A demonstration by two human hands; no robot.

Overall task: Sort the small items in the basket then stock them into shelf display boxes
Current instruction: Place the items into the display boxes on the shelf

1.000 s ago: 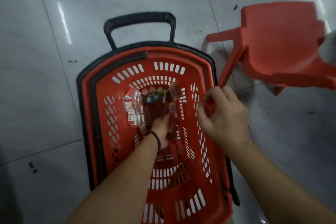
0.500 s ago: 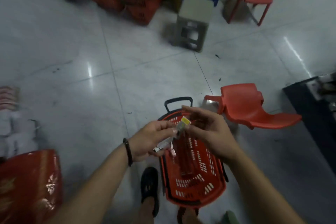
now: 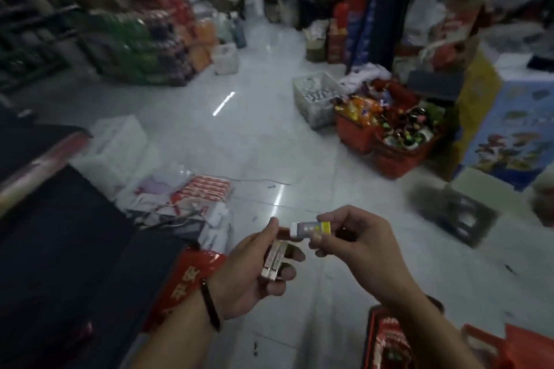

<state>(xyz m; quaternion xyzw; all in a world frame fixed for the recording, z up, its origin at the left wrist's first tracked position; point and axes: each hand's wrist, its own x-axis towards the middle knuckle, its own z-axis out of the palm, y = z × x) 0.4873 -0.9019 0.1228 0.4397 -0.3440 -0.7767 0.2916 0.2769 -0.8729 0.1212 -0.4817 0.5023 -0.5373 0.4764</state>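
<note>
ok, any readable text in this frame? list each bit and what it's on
Nothing reads cleanly.
Red bag under the left hand: large yellow characters, cut off and blurred, not readable.
Small box with a yellow end in the right hand: print too small.
Slim packs in the left hand: no legible print.
Red-and-white packs on the floor: blurred.
Blue carton at right: pictures only, no legible words.
</note>
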